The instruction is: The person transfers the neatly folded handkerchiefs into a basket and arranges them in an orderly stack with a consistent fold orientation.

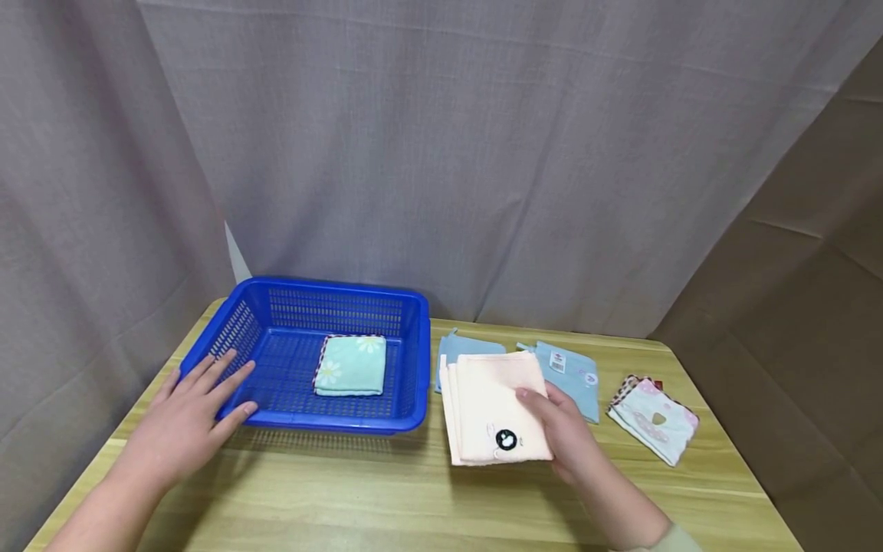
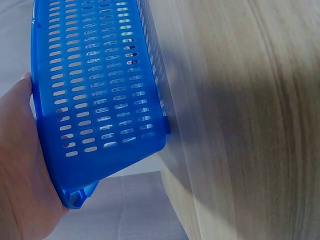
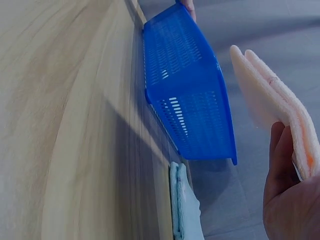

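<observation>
Progress: mint cloth [image 1: 353,368] in basket [image 1: 421,353] | my right grip [image 1: 567,435] holds pink cloth [image 1: 495,402], outside | left grip [image 1: 188,418] spread on rim [image 1: 338,421] | remaining, I judge: two blue cloths [image 1: 578,395], white cloth [image 1: 645,414], on worktop [image 1: 331,498]

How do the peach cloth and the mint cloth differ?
The peach cloth is held in the right hand; the mint cloth lies in the blue basket. The peach cloth bears a dark round motif, the mint cloth pale flowers. The mint cloth has dark checked trim; the peach cloth's edges look plain. Both are folded.

Wood-grain tabletop [image 1: 345,491] along the bottom, blue plastic basket [image 1: 317,420] lower left, two light-blue towels [image 1: 578,387] lower centre-right, white towel [image 1: 645,412] lower right
</observation>
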A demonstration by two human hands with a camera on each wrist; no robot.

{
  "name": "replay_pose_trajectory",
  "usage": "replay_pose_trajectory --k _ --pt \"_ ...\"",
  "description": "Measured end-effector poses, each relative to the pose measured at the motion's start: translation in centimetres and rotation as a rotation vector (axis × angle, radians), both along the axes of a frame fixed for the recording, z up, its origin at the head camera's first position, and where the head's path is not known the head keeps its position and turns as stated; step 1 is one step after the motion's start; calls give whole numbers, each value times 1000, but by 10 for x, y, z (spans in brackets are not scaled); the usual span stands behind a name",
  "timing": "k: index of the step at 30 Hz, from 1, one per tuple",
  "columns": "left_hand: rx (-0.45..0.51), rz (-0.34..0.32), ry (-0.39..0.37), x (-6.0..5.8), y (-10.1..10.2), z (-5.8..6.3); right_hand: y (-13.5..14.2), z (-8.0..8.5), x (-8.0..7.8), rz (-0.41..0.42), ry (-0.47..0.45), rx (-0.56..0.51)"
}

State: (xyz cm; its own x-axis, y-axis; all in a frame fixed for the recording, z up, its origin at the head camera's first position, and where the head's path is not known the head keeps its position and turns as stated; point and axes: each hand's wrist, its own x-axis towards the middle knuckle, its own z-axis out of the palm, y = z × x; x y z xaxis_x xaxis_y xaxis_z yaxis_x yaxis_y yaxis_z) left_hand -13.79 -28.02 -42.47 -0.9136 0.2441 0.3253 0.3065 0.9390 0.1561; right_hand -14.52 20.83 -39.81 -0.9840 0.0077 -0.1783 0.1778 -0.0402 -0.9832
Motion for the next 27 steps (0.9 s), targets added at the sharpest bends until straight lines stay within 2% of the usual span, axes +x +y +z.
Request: replay_pose_trajectory --k 12,27 --pt "5 -2 15 1 0 -1 -16 -4 -5 30 5 -57" --pt "1 5 -20 1 0 1 -38 -5 -8 40 9 -66"
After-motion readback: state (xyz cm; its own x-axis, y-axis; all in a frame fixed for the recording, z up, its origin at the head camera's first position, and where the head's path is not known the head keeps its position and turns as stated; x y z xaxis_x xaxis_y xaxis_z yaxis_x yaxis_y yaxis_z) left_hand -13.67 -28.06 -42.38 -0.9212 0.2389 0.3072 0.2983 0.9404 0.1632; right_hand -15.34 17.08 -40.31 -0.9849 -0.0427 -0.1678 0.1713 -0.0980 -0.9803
